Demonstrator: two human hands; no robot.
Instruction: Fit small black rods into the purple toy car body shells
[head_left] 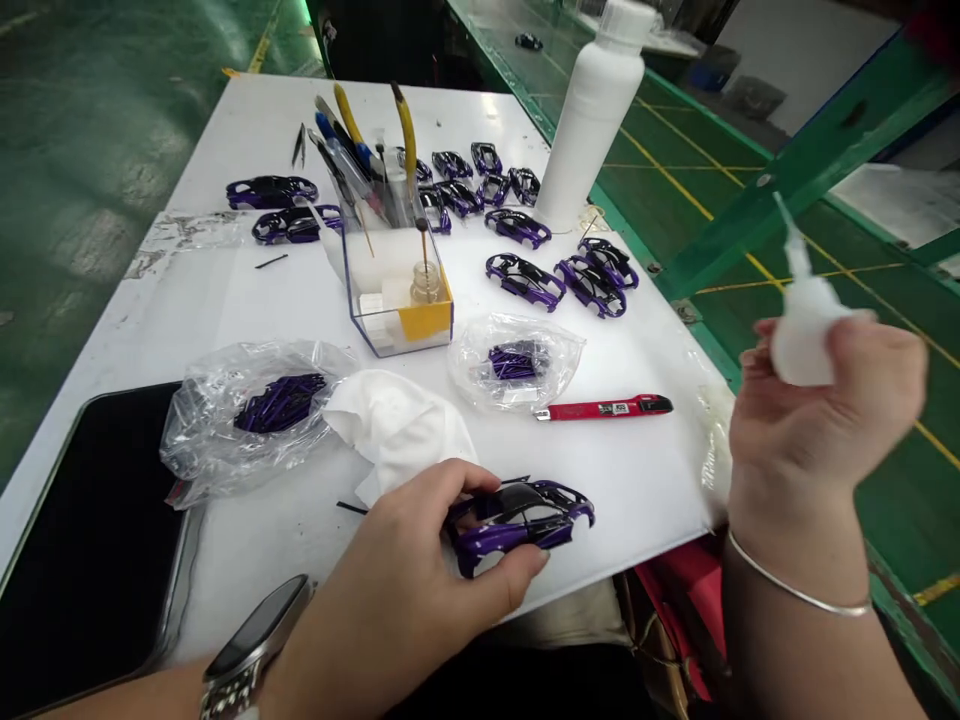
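My left hand (420, 560) grips a purple and black toy car body (525, 515) at the table's front edge, thumb on the near side and fingers behind it. Raised at the right, beyond the table edge, my right hand (832, 410) is closed round a small white squeeze bottle (806, 330) whose thin nozzle points up. Behind the car body lies a crumpled white cloth (401, 425). A red utility knife (604, 408) rests farther back. Two clear plastic bags, a left one (199, 425) and a right one (559, 345), hold thin purple parts.
A clear box (401, 340) holds pliers, tweezers and a small glass jar (426, 283). Several car bodies (525, 280) stand around it. A tall white bottle (592, 120) is at the back right. A dark tablet-like device (90, 540) lies left. A green frame (787, 180) borders the right side.
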